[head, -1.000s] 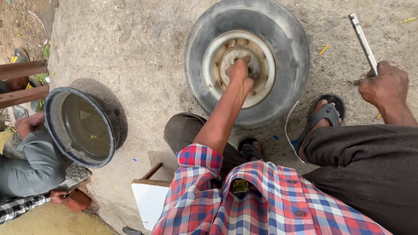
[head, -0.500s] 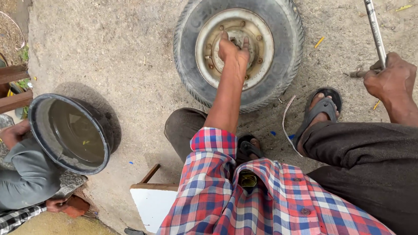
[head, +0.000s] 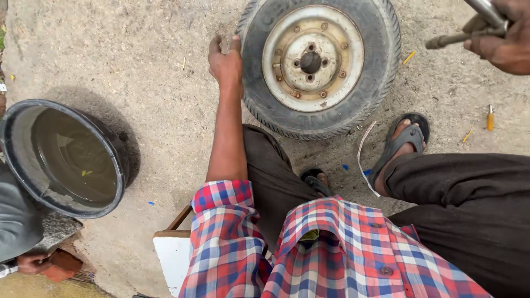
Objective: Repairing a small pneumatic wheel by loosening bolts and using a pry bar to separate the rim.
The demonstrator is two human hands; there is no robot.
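- Lying flat on the sandy ground, the wheel (head: 319,66) sits just to the right of the left hand (head: 225,62), with its steel rim (head: 312,58) facing up and the dark hub hole (head: 310,62) at the middle.
- The left hand's fingers (head: 221,44) are curled against the outer tread of the tyre (head: 259,83) at its left side, seemingly pinching a small pale thing between them; what it is cannot be told. The hand touches the rubber, not the rim.
- From those fingers the hub lies to the right, across the tyre wall and the rim's ring of bolt holes.
- The right hand (head: 499,38) is up at the top right corner, clenched around a metal bar tool (head: 469,30) whose shaft runs out of the picture. It is apart from the wheel, off past the tyre's right edge.
- Of the two hands the left is the nearer to the wheel; the right hangs clear of it with the tool.
- A wheel being round, it has no long axis; the bar's long axis slants from the right hand toward the upper right.
- Below the right hand, a sandalled foot (head: 400,146) rests just beside the tyre's lower right edge.
- Well to the left of the left hand stands a black tub of water (head: 66,157), apart from the wheel.
- A small yellow-handled screwdriver (head: 489,117) lies on the ground below the right hand.
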